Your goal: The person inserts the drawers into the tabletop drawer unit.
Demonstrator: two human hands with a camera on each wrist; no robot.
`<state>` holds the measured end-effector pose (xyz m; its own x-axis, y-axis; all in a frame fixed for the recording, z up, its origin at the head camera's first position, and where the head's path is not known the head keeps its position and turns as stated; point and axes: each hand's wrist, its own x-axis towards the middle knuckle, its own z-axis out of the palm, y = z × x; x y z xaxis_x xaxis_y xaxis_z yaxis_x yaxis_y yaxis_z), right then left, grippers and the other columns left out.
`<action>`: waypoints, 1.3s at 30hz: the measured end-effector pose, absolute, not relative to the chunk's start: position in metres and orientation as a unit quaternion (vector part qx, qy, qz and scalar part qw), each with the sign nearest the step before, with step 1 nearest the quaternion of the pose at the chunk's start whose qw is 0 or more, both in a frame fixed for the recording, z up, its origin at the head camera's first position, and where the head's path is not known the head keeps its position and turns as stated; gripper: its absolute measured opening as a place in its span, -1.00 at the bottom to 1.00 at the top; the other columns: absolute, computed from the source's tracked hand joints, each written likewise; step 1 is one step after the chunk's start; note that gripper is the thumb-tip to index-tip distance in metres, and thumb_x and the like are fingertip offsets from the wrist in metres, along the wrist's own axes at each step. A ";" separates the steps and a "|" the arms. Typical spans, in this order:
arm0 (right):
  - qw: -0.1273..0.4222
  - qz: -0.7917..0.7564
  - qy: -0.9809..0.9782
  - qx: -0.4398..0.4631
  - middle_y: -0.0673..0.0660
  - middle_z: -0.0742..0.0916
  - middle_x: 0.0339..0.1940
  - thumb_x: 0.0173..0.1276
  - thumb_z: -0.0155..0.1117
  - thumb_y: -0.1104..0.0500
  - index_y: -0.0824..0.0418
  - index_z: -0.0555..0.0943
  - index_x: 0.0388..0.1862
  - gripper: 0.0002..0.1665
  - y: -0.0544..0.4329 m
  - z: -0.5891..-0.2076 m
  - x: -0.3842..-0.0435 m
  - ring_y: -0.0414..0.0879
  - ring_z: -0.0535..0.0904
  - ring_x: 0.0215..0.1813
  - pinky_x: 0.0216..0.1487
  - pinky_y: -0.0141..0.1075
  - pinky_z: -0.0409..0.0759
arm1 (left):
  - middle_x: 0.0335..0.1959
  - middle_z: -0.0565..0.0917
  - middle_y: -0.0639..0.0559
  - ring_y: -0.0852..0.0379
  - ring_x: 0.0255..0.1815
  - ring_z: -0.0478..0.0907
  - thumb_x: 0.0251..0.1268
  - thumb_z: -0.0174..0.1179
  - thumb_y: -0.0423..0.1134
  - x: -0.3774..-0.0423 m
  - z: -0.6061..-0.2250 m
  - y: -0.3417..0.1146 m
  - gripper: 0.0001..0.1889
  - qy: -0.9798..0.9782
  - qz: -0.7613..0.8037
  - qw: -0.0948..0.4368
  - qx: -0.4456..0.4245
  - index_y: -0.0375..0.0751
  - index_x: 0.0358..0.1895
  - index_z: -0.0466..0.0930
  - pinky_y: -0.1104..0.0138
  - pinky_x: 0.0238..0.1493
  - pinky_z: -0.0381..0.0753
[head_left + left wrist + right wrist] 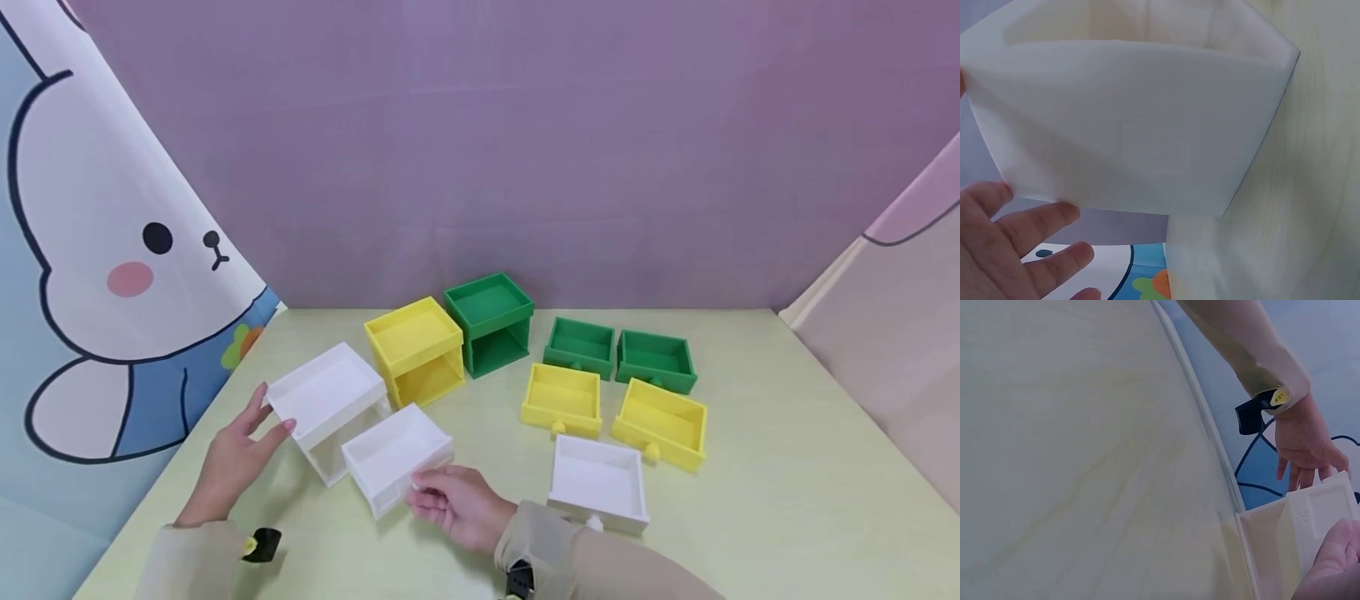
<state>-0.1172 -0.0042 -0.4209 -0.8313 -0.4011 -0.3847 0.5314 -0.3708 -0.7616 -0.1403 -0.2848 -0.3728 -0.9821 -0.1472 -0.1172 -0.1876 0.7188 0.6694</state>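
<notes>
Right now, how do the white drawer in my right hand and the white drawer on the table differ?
The right hand pinches the held drawer; no hand grips the loose drawer. The held drawer is by the white cabinet, the loose drawer nearer the yellow drawers. Both are white and open-topped.

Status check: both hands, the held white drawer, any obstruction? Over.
Left hand holding white cabinet. Right hand pinching white drawer by its front. Drawer outside cabinet. No obstruction visible between them.
</notes>
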 end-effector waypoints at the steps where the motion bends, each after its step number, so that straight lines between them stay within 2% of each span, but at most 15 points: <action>1: 0.280 -0.825 0.487 0.067 0.05 0.66 -0.54 0.35 0.11 0.39 0.32 0.53 -0.30 -0.95 -0.005 -0.421 -0.118 -0.29 0.63 -0.46 -0.22 -0.42 0.63 | 0.42 0.08 -0.42 -0.49 0.39 -0.02 0.41 -0.04 0.19 -0.140 -0.373 -0.286 -0.10 0.927 0.363 0.027 -0.090 -0.04 0.52 -0.44 -0.33 0.22 0.12; 6: 0.278 -0.822 0.492 0.069 0.05 0.65 -0.53 0.35 0.12 0.39 0.32 0.53 -0.28 -0.95 -0.010 -0.419 -0.120 -0.28 0.63 -0.47 -0.21 -0.41 0.64 | 0.42 0.10 -0.45 -0.48 0.30 0.14 0.42 -0.05 0.18 -0.140 -0.376 -0.289 -0.11 0.926 0.366 0.021 -0.083 -0.03 0.53 -0.42 -0.29 0.15 0.26; 16: 0.292 -0.808 0.510 0.052 0.03 0.65 -0.58 0.34 0.15 0.38 0.25 0.55 -0.36 -0.91 -0.019 -0.418 -0.121 -0.28 0.62 -0.49 -0.21 -0.38 0.64 | 0.43 0.08 -0.45 -0.48 0.35 0.07 0.44 -0.06 0.15 -0.141 -0.375 -0.287 -0.12 0.924 0.372 0.033 -0.081 -0.01 0.52 -0.46 -0.31 0.20 0.18; 39: 0.286 -0.799 0.524 0.069 0.07 0.65 -0.55 0.33 0.15 0.40 0.32 0.57 -0.32 -0.94 -0.032 -0.424 -0.119 -0.23 0.63 -0.46 -0.10 -0.27 0.64 | 0.43 0.05 -0.45 -0.49 0.40 -0.06 0.44 -0.06 0.16 -0.142 -0.379 -0.289 -0.12 0.916 0.390 0.037 -0.083 0.04 0.51 -0.49 -0.31 0.23 0.13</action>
<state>-0.1194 -0.0322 -0.4236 -0.8271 -0.3851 -0.4093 0.5288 -0.2866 -0.7989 -0.1422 -0.2891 -0.3789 -0.9834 -0.1237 -0.1329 -0.1815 0.6815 0.7089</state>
